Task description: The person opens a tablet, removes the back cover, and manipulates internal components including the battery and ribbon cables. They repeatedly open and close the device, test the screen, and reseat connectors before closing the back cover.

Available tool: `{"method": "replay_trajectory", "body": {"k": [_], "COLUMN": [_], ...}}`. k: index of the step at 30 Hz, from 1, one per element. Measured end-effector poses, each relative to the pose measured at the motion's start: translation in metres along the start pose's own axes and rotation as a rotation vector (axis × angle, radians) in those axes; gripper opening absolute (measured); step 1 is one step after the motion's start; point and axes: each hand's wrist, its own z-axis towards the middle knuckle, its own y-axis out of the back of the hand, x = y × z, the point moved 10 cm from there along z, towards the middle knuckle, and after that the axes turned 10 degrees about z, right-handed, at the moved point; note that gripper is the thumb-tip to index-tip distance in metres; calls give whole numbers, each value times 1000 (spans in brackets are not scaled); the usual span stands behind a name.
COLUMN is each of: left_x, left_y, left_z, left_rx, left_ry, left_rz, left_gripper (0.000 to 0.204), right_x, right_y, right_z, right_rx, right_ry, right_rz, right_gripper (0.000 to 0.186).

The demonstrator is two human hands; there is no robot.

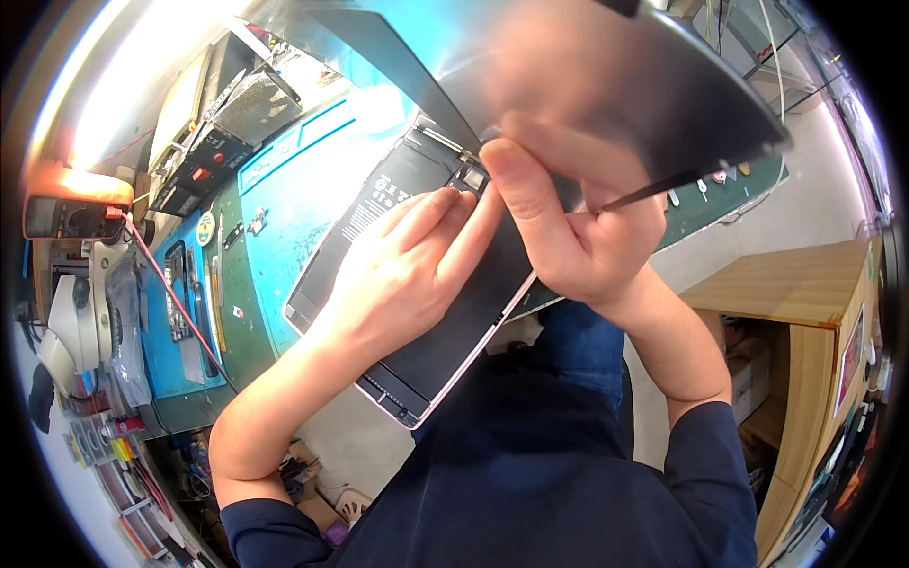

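An opened tablet body (454, 346) lies at a slant over the bench's near edge, its inside facing up with dark battery panels. Above its far end, the glossy dark screen panel (682, 95) is tilted up, with reflections on its surface. My right hand (582, 222) grips the panel's near edge between thumb and fingers. My left hand (402, 260) rests over the middle of the tablet body, with its fingers bent and drawn together by small metal parts at the far end. Whatever those left fingertips hold, if anything, is hidden.
A blue work mat (284, 213) covers part of the green bench. Leftward stand an orange multimeter (76, 210) with a red lead and a black boxy device (204, 166). Hand tools (201, 312) lie on a smaller blue mat. A wooden cabinet (776, 284) is at right.
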Motion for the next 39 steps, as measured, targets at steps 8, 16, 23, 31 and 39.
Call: {"method": "replay_trajectory", "body": {"k": [8,16,23,31,39], "left_x": [-1,4,2,9,2], "left_y": [0,1,4,21,32], "left_z": [-2,-14,-14,-58,-178], "left_rx": [-47,-51,-66,16,-30], "left_ry": [-44,100,113,247,873], "left_rz": [3,-74,34,-340,-1321], "left_gripper": [54,54,54,45,45], "right_x": [4,-2,0,51,72], "right_y": [-2,-4,-10,-56,-79], "right_z": [4,-3,-9,0,-39], "right_rx": [-19,25,121,383,620], "right_ry": [11,-131,-146,221,466], "right_rz": [-2,-32,-23,-143,-274], "right_gripper": [30,22,25,21,19]}}
